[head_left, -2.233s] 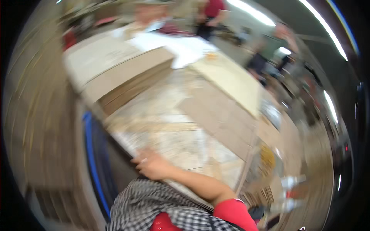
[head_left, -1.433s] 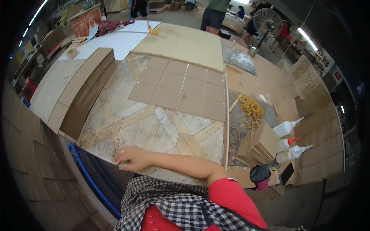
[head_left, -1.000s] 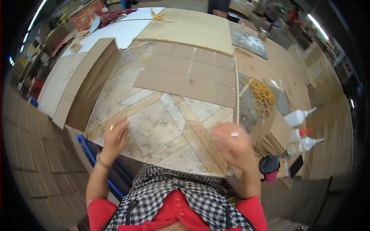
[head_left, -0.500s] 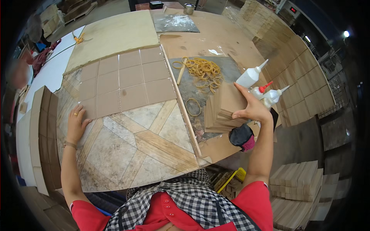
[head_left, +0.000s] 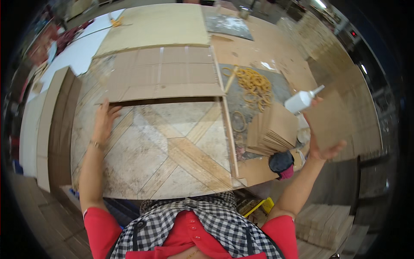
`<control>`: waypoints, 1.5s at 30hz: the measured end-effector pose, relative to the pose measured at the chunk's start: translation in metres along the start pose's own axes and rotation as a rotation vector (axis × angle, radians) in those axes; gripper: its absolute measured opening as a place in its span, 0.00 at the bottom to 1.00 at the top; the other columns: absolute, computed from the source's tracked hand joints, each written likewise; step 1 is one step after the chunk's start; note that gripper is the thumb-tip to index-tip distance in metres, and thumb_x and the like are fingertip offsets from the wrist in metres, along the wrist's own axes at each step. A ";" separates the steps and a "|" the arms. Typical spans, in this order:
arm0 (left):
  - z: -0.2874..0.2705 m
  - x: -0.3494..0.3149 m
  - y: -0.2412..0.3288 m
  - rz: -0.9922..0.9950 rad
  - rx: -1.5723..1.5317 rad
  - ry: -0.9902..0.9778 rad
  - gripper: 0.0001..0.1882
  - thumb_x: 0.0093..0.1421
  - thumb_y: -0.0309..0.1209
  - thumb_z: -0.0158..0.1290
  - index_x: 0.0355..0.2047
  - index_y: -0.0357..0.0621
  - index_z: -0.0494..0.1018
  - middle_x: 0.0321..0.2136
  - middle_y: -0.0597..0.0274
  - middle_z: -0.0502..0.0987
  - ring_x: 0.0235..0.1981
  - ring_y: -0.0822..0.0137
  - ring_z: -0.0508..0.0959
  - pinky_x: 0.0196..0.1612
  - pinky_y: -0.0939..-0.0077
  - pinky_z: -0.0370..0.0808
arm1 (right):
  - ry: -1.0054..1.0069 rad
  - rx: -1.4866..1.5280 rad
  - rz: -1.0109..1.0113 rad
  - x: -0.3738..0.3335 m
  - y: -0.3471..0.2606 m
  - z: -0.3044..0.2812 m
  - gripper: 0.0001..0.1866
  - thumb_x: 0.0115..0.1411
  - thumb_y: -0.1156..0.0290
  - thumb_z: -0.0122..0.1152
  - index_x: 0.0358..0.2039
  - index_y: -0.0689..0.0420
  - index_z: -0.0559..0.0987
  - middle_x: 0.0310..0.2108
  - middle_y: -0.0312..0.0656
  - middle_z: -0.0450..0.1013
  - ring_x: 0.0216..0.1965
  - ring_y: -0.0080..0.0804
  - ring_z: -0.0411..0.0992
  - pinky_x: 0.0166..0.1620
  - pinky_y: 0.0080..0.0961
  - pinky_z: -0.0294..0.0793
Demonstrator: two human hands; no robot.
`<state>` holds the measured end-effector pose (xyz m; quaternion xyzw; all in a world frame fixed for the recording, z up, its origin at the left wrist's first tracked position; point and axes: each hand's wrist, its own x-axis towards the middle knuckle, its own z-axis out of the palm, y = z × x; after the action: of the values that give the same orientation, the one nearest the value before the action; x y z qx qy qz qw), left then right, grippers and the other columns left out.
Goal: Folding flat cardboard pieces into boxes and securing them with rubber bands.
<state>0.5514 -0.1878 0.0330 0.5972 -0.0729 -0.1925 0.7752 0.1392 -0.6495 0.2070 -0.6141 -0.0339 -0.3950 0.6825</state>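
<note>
Workbench (head_left: 142,172) with a diagonal wood-inlay pattern fills the middle, and everything else sits around it. Left hand (head_left: 105,122) lies flat near the bench's left edge, fingers spread, fingertips touching the lower edge of a sheet of square brown tiles (head_left: 166,73) covering the bench's far half. Right hand (head_left: 321,129) is raised off the bench's right side, open, holding a thin brown board (head_left: 334,118) against its palm. A white glue bottle (head_left: 300,101) shows just beside that hand; whether it is gripped cannot be told. Right of the bench lie a stack of brown boards (head_left: 276,131) and yellow rubber bands (head_left: 254,84).
</note>
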 end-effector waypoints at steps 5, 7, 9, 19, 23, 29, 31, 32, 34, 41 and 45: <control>0.040 0.016 0.000 -0.058 -0.515 0.159 0.23 0.67 0.38 0.41 0.56 0.34 0.57 0.56 0.49 0.63 0.57 0.52 0.66 0.57 0.52 0.67 | -0.176 0.657 0.012 0.007 0.035 0.055 0.59 0.43 0.39 0.65 0.66 0.56 0.46 0.65 0.65 0.25 0.67 0.63 0.31 0.58 0.73 0.43; 0.031 0.022 -0.008 -0.105 -0.557 0.240 0.21 0.68 0.35 0.39 0.56 0.34 0.57 0.56 0.49 0.64 0.56 0.53 0.66 0.56 0.51 0.68 | -0.091 0.758 0.044 0.006 0.058 0.083 0.51 0.48 0.50 0.64 0.64 0.59 0.49 0.65 0.62 0.38 0.66 0.60 0.39 0.58 0.69 0.50; 0.031 0.013 -0.007 -0.115 -0.568 0.250 0.20 0.68 0.33 0.39 0.56 0.35 0.57 0.55 0.49 0.64 0.56 0.53 0.67 0.55 0.50 0.68 | -0.090 0.918 0.109 0.001 0.080 0.100 0.43 0.53 0.60 0.63 0.63 0.63 0.52 0.63 0.60 0.49 0.65 0.53 0.48 0.60 0.61 0.56; -0.012 -0.209 0.014 -0.108 -0.506 0.471 0.21 0.66 0.33 0.44 0.56 0.36 0.59 0.54 0.52 0.67 0.56 0.58 0.68 0.56 0.59 0.69 | -0.212 -0.638 0.060 0.001 0.092 0.216 0.13 0.59 0.76 0.53 0.45 0.67 0.72 0.36 0.44 0.75 0.38 0.32 0.74 0.43 0.31 0.72; -0.019 -0.301 -0.007 -0.143 -0.472 0.569 0.21 0.66 0.37 0.45 0.55 0.40 0.61 0.51 0.55 0.70 0.50 0.60 0.73 0.50 0.63 0.75 | -0.643 -1.184 0.007 0.008 0.124 0.250 0.07 0.56 0.74 0.56 0.36 0.56 0.75 0.23 0.50 0.75 0.25 0.43 0.75 0.31 0.35 0.72; 0.011 -0.322 -0.037 -0.037 -0.514 0.675 0.21 0.66 0.39 0.45 0.54 0.39 0.61 0.47 0.57 0.72 0.45 0.63 0.76 0.43 0.65 0.80 | -1.045 -1.354 -0.043 -0.017 0.163 0.293 0.05 0.51 0.72 0.59 0.31 0.54 0.75 0.21 0.47 0.73 0.25 0.45 0.73 0.27 0.37 0.69; 0.022 -0.317 -0.045 0.011 -0.539 0.702 0.21 0.65 0.39 0.45 0.53 0.38 0.60 0.46 0.56 0.71 0.44 0.63 0.77 0.41 0.66 0.80 | -1.083 -1.336 -0.075 -0.036 0.148 0.321 0.05 0.50 0.72 0.59 0.29 0.54 0.75 0.20 0.46 0.73 0.24 0.42 0.73 0.26 0.36 0.69; 0.027 -0.313 -0.042 0.017 -0.537 0.691 0.22 0.66 0.40 0.45 0.53 0.38 0.60 0.46 0.56 0.71 0.45 0.64 0.76 0.42 0.66 0.80 | -1.110 -1.264 -0.136 -0.049 0.142 0.331 0.05 0.49 0.73 0.59 0.28 0.54 0.74 0.19 0.45 0.72 0.23 0.41 0.73 0.25 0.35 0.69; 0.031 -0.311 -0.046 0.004 -0.544 0.648 0.22 0.66 0.40 0.45 0.53 0.38 0.60 0.46 0.56 0.71 0.45 0.63 0.76 0.43 0.65 0.79 | -1.158 -1.155 -0.220 -0.070 0.137 0.350 0.06 0.47 0.74 0.58 0.27 0.55 0.73 0.20 0.44 0.72 0.22 0.39 0.73 0.24 0.32 0.70; 0.031 -0.310 -0.048 0.007 -0.549 0.629 0.21 0.67 0.39 0.43 0.53 0.36 0.60 0.47 0.54 0.71 0.45 0.62 0.76 0.43 0.65 0.79 | -1.233 -1.204 -0.351 -0.111 0.140 0.378 0.05 0.44 0.74 0.55 0.24 0.56 0.71 0.23 0.40 0.70 0.26 0.34 0.72 0.26 0.27 0.70; 0.031 -0.310 -0.050 0.016 -0.575 0.644 0.21 0.67 0.38 0.42 0.53 0.36 0.59 0.47 0.54 0.71 0.45 0.62 0.76 0.44 0.65 0.79 | -1.221 -1.261 -0.401 -0.121 0.132 0.378 0.05 0.44 0.73 0.55 0.24 0.55 0.70 0.23 0.38 0.67 0.28 0.34 0.69 0.28 0.27 0.69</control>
<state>0.2465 -0.1071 0.0300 0.3860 0.2248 -0.0026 0.8947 0.2989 -0.2707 0.1279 -0.9601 -0.2739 -0.0567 0.0000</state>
